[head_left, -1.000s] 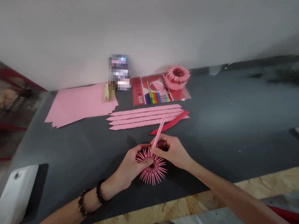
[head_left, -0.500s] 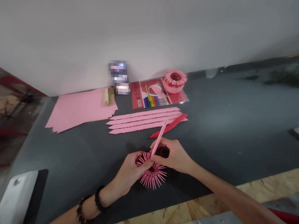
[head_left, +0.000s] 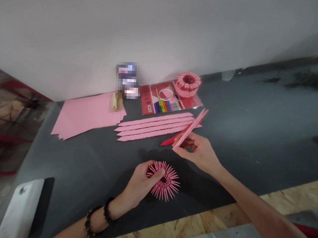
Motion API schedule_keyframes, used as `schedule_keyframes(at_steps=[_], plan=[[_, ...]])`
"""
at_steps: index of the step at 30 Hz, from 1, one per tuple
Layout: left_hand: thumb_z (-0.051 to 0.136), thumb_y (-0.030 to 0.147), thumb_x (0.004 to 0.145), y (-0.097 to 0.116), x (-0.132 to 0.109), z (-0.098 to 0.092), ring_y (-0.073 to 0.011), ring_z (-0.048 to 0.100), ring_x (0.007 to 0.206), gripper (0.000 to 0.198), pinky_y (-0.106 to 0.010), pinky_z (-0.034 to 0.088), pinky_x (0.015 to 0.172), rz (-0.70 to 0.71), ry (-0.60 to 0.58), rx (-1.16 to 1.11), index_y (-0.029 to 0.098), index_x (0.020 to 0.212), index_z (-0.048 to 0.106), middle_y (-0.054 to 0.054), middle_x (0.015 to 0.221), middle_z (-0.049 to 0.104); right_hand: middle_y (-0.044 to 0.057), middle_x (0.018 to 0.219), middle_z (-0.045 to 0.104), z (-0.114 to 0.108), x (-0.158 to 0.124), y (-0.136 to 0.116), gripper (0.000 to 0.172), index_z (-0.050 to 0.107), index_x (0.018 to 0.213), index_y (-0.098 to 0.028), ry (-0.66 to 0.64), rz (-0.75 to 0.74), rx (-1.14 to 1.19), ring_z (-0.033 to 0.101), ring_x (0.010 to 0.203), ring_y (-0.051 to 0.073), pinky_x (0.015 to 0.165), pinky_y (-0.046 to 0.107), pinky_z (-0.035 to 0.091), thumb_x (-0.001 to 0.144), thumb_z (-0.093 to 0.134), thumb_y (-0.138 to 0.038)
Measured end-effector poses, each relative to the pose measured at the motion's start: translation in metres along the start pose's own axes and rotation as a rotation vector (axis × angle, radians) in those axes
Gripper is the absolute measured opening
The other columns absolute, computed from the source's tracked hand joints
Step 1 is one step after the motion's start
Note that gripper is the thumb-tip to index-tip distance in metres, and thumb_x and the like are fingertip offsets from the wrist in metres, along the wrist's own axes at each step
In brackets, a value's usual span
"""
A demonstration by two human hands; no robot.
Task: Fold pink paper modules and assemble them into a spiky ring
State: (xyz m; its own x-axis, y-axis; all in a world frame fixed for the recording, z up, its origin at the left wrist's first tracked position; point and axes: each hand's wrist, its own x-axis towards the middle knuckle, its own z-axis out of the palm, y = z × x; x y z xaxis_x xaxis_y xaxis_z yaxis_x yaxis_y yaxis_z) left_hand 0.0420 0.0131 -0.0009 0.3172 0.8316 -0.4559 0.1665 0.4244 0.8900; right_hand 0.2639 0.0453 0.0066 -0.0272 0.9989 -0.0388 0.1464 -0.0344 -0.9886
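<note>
My left hand (head_left: 137,184) grips a spiky pink ring of folded paper pieces (head_left: 169,188), thumb on top and fingers behind its left side. Just up and to the right, my right hand (head_left: 205,154) pinches a slim pink strip of nested folded paper pieces (head_left: 192,129), held tilted and apart from the ring. Beyond both hands lie several long pink rows of folded pieces (head_left: 153,126), side by side. A shorter red row (head_left: 168,140) is partly hidden behind the right hand and its strip.
Pink paper sheets (head_left: 88,114) lie at the back left with a tan object (head_left: 117,102) on their corner. Beside it stands a blurred-out item (head_left: 127,80). A stacked pink paper ring (head_left: 186,87) rests on a red packet (head_left: 146,99). A white object (head_left: 20,207) is front left.
My right hand has moved up and to the right, taking the strip away from the ring. The left hand keeps hold of the ring in nearly the same place.
</note>
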Motion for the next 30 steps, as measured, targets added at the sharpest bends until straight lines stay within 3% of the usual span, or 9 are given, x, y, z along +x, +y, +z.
schedule_keyframes(at_steps=[4, 10, 19, 26, 30], plan=[[0.082, 0.043, 0.081, 0.008, -0.001, 0.001, -0.0218, 0.068, 0.09, 0.035, -0.032, 0.052, 0.086, -0.057, -0.028, -0.195, 0.015, 0.1, 0.072, -0.007, 0.096, 0.075, 0.006, 0.099, 0.079, -0.003, 0.002, 0.003, 0.023, 0.071, 0.093, -0.02, -0.138, 0.076, 0.11, 0.075, 0.086, 0.02, 0.082, 0.034, 0.062, 0.078, 0.083, -0.034], [0.085, 0.039, 0.078, 0.012, -0.006, 0.005, -0.0189, 0.066, 0.09, 0.039, -0.03, 0.051, 0.085, -0.131, 0.037, -0.433, 0.017, 0.107, 0.073, -0.006, 0.1, 0.073, 0.007, 0.105, 0.078, 0.007, -0.002, 0.01, 0.029, 0.071, 0.1, -0.021, -0.189, 0.082, 0.248, 0.075, 0.093, 0.021, 0.087, 0.037, 0.062, 0.079, 0.085, -0.037], [0.075, 0.042, 0.088, 0.006, -0.005, 0.01, -0.0193, 0.063, 0.092, 0.03, -0.031, 0.05, 0.088, 0.031, 0.069, -0.301, 0.017, 0.105, 0.074, -0.006, 0.1, 0.072, 0.005, 0.098, 0.078, 0.012, -0.002, 0.016, 0.031, 0.071, 0.103, -0.021, -0.211, 0.108, 0.335, 0.075, 0.091, 0.019, 0.088, 0.035, 0.061, 0.08, 0.086, -0.035], [0.081, 0.03, 0.08, 0.004, -0.009, 0.011, -0.0207, 0.064, 0.091, 0.03, -0.033, 0.051, 0.088, -0.011, 0.13, -0.246, 0.019, 0.104, 0.068, -0.004, 0.098, 0.07, 0.004, 0.094, 0.078, 0.014, -0.003, 0.015, 0.032, 0.072, 0.099, -0.021, -0.196, 0.146, 0.333, 0.075, 0.087, 0.018, 0.085, 0.033, 0.062, 0.076, 0.088, -0.036], [0.078, 0.031, 0.081, 0.002, -0.01, 0.012, -0.0219, 0.065, 0.095, 0.028, -0.034, 0.051, 0.091, 0.009, 0.128, -0.17, 0.02, 0.105, 0.068, -0.004, 0.101, 0.07, 0.005, 0.098, 0.077, 0.012, -0.003, 0.015, 0.031, 0.071, 0.099, -0.02, -0.221, 0.153, 0.288, 0.075, 0.09, 0.019, 0.085, 0.033, 0.061, 0.076, 0.087, -0.034]])
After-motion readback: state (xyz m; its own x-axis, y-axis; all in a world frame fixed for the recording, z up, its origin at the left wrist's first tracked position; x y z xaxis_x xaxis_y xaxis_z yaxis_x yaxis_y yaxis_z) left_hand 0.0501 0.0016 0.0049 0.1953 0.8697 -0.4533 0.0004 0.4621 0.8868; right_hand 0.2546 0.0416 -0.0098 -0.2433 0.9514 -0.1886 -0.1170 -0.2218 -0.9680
